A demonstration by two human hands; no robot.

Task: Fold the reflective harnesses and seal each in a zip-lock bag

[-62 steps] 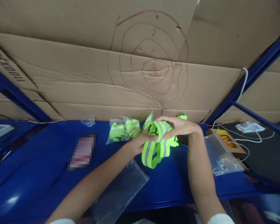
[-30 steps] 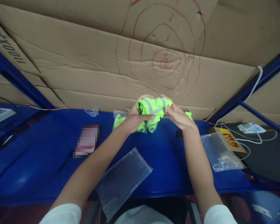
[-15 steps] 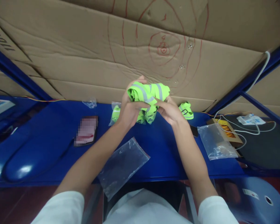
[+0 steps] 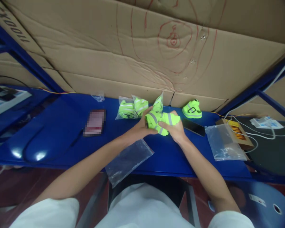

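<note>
A folded neon-green reflective strap bundle (image 4: 169, 119) with grey stripes is held low over the blue bench. My left hand (image 4: 144, 128) grips its left end, thumb across the front. On the other side my right hand (image 4: 177, 130) is closed around the right end, its thumb pressing near the middle. Just behind the hands lie bagged reflective strap bundles (image 4: 126, 109) in clear plastic. An unbagged reflective strap bundle (image 4: 192, 109) with a black buckle sits farther right. In front of my hands an empty clear zip bag (image 4: 129, 160) overhangs the bench's front edge.
A phone with a lit screen (image 4: 95, 123) lies left on the blue bench (image 4: 68, 126). To the right are a dark phone (image 4: 194, 127), another clear bag (image 4: 224, 142), a cardboard box (image 4: 239, 133) and white cables. Cardboard sheeting (image 4: 97, 57) walls the back.
Both hands have come down and nearer to me with the strap bundle, which is now more compact. The view has shifted, and the bagged bundles behind are less covered.
</note>
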